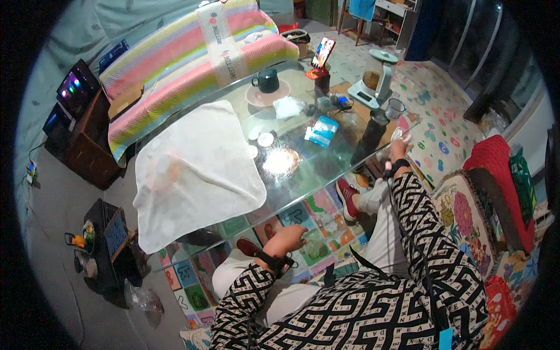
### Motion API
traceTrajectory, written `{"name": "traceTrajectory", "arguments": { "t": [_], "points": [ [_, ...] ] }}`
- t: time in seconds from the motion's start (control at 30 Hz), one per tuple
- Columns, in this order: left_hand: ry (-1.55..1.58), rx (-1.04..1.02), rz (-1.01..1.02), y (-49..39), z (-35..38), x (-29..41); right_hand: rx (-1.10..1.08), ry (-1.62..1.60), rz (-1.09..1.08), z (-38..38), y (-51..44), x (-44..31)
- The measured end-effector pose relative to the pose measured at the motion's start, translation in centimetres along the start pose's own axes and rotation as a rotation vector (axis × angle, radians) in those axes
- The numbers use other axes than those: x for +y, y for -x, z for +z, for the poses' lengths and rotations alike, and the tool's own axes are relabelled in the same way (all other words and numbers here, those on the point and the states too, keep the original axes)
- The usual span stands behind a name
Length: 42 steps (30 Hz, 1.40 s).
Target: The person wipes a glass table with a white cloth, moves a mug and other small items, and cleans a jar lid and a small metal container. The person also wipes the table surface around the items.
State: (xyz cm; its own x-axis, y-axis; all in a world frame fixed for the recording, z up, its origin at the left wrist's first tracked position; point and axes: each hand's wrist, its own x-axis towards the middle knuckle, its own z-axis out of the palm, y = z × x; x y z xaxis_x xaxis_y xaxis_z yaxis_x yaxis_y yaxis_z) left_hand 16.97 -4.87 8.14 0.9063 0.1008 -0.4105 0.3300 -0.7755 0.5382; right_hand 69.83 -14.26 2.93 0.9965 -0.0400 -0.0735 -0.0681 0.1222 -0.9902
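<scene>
My right hand (399, 146) is at the near right edge of the glass table (306, 190), closed around a crumpled white cloth or tissue (401, 134). Just beyond it stands a clear glass cup (395, 108). My left hand (288, 239) hangs over my lap, off the table's near edge, with fingers loosely bent; whether they hold anything cannot be told. A large white cloth (201, 175) covers the table's left part, with something reddish showing faintly beneath it. A blue and white packet (323, 131) lies mid-table, near small white round items (265, 139).
At the table's back are a dark mug (267, 81) on a pink plate (284, 90), folded white tissue (287, 107), a phone on a red stand (318, 73) and a glass kettle (375, 78) on its base. Beyond is a striped-covered sofa (175, 65); a black rack (107, 249) stands left.
</scene>
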Motion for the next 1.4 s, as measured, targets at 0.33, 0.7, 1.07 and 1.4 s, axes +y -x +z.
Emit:
{"name": "traceTrajectory", "arguments": {
  "t": [0.33, 0.7, 1.07, 1.4],
  "points": [
    [0.038, 0.061, 0.028, -0.1, 0.4, 0.4, -0.629, -0.525, 0.863, 2.3, 18.5, -1.5],
    [0.594, 0.037, 0.126, 3.1, 5.7, 0.8, -1.252, -0.207, 1.426, 6.2, 48.3, -2.8],
    [0.020, 0.103, 0.157, 1.3, 3.4, 2.5, -0.787, -0.425, 1.011, -1.4, 29.0, -2.3],
    [-0.023, 0.010, 0.105, -0.4, 3.1, 1.4, -0.816, 0.195, -0.250, 0.9, 25.1, -11.8]
  ]
}}
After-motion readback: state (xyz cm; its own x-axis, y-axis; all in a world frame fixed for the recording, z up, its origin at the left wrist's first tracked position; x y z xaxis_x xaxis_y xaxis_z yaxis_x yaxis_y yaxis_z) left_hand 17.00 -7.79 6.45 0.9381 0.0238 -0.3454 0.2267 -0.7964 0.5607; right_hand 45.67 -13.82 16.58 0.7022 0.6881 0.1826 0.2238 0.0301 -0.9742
